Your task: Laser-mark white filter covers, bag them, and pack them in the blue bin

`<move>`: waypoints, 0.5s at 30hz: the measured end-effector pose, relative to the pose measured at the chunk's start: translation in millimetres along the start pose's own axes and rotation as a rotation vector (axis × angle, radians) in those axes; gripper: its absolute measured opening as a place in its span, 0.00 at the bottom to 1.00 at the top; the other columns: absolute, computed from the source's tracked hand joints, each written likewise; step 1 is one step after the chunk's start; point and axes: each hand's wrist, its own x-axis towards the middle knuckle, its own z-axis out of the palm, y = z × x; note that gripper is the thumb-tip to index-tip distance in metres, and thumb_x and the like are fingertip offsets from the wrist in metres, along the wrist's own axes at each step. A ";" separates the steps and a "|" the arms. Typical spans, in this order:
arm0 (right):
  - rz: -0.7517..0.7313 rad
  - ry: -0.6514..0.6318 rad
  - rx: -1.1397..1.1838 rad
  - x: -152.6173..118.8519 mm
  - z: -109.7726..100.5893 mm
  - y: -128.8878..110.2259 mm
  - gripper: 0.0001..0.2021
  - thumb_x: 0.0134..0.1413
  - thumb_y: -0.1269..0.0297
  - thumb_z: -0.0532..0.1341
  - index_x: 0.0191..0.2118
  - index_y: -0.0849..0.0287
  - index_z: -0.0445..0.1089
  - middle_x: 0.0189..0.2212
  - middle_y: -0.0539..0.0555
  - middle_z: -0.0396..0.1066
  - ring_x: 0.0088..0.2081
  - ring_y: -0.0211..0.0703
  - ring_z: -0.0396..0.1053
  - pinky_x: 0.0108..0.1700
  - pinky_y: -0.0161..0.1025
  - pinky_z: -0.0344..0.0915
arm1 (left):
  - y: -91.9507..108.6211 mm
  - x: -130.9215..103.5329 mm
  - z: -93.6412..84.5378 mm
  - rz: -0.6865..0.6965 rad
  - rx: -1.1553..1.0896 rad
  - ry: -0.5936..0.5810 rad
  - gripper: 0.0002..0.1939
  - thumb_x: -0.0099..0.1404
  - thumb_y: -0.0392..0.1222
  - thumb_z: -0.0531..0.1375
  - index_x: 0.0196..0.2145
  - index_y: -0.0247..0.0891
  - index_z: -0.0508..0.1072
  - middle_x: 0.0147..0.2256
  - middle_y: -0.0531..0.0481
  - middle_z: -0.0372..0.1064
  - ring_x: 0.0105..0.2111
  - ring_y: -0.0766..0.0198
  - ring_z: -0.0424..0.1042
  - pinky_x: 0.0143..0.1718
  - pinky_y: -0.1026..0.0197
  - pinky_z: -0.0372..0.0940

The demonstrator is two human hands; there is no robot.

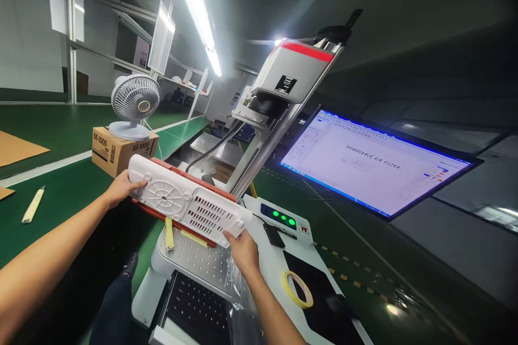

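A long white plastic panel [190, 202] with a round spoked grille and a slotted vent is held between my two hands. My left hand [123, 187] grips its left end, thumb on the face. At the lower right end my right hand [244, 250] clasps the edge, thumb on the face. Reddish-brown strips [162, 211] show along the panel's upper and lower edges; how they join it is hidden. Below lies the perforated metal plate [194, 261] of a marking machine, whose grey-white head [289, 70] is up on a slanted column. Clear plastic film [243, 302] hangs beside my right forearm.
A fan [136, 98] stands on an M-1000 carton [117, 153] at left. A box cutter [33, 205] lies on the green table. Right of the plate are yellow tape [297, 289] and a control panel [279, 216]. A monitor [376, 164] reads "REMOVABLE AIR FILTER".
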 end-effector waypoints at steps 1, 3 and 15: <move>-0.001 -0.003 0.009 -5.4 -2.2 -1.4 0.19 0.57 0.50 0.66 0.48 0.57 0.79 0.45 0.62 0.85 0.47 0.61 0.82 0.47 0.46 0.73 | -0.5 -5.9 -3.5 -0.003 -0.006 -0.013 0.41 0.44 0.63 0.81 0.47 0.33 0.80 0.46 0.36 0.84 0.43 0.43 0.82 0.43 0.48 0.77; -0.003 -0.011 0.023 -20.8 -9.6 -4.4 0.20 0.56 0.48 0.66 0.48 0.56 0.79 0.46 0.61 0.85 0.48 0.61 0.82 0.46 0.46 0.73 | 0.2 -22.3 -11.0 -0.002 -0.024 -0.012 0.41 0.46 0.64 0.81 0.49 0.34 0.79 0.48 0.36 0.83 0.45 0.44 0.81 0.45 0.48 0.76; -0.054 0.201 0.101 -160.0 -111.7 -6.7 0.28 0.47 0.30 0.70 0.34 0.53 0.84 0.38 0.65 0.85 0.45 0.69 0.81 0.46 0.51 0.74 | 40.2 -178.2 -34.8 -0.010 -0.085 0.216 0.39 0.39 0.65 0.82 0.44 0.45 0.76 0.44 0.45 0.84 0.47 0.41 0.80 0.53 0.42 0.77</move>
